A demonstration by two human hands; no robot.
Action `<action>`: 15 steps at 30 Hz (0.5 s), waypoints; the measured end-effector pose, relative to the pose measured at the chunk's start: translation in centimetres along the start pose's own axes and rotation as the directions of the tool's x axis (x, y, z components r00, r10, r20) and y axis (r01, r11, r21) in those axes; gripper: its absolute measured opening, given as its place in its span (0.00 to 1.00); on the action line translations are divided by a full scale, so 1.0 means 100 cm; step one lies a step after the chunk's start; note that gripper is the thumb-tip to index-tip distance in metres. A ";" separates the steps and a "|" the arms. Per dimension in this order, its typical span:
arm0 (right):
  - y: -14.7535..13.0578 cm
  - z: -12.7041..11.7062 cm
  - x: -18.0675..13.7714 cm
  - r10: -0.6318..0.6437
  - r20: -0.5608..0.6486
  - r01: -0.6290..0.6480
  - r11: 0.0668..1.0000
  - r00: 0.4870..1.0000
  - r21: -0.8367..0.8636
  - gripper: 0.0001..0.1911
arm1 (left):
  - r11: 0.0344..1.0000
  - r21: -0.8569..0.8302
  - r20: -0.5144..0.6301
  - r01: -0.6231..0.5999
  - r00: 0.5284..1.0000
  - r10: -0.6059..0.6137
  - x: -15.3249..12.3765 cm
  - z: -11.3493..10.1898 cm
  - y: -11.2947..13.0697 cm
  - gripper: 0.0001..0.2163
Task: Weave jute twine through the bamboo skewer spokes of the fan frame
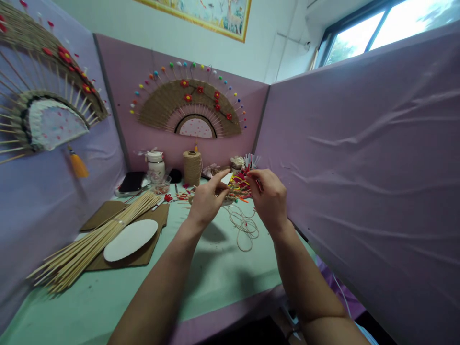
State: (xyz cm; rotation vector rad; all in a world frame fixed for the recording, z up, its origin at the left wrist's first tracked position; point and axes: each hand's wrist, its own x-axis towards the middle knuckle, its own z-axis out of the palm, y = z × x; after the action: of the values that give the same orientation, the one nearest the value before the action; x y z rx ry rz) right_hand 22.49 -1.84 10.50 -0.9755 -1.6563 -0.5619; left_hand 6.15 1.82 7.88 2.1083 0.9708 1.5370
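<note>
Over the middle of the table, my left hand (206,201) grips the near side of a small piece of thin sticks and twine (235,190), thumb and forefinger curled around its edge. My right hand (269,194) is closed in a pinch at the right side of the piece. It seems to hold a strand of the twine, though the fingers partly hide it. Loose loops of twine (246,232) lie on the table below the hands. Red and yellow bits show behind the piece, too mixed to tell apart.
At left, a bundle of bamboo sticks (97,239) and a white oval card (131,240) lie on brown cardboard (149,251). Behind stand a twine spool (192,167), a white bottle (155,165) and a phone (132,182). A decorated fan (158,103) hangs on the pink partition.
</note>
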 end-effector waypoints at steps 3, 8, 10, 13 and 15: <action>-0.002 -0.001 -0.017 0.035 -0.045 -0.033 0.998 0.998 0.045 0.04 | 1.000 -0.006 -0.069 0.008 0.998 -0.008 0.001 -0.005 0.000 0.23; -0.003 0.004 -0.033 0.130 -0.078 -0.120 0.985 0.988 0.127 0.03 | 0.999 0.042 -0.064 -0.008 0.998 0.011 0.001 -0.005 0.000 0.22; -0.002 0.005 -0.031 0.125 -0.092 -0.115 0.988 0.988 0.105 0.03 | 0.997 0.070 -0.031 -0.014 0.999 0.016 0.001 -0.003 -0.001 0.22; -0.003 0.004 -0.028 0.089 -0.086 -0.082 0.994 0.992 0.077 0.04 | 0.998 0.069 -0.005 -0.009 1.000 0.010 0.001 -0.001 -0.004 0.22; -0.003 0.003 -0.030 0.093 -0.068 -0.087 0.992 0.993 0.096 0.04 | 0.999 0.044 -0.014 0.005 1.000 -0.004 0.001 -0.002 -0.006 0.22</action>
State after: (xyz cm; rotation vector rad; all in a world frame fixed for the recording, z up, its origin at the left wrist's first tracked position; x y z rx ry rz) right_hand 22.26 -2.73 7.57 -0.9458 -1.5521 -0.4504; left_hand 5.83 2.31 7.66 2.1264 1.0220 1.5437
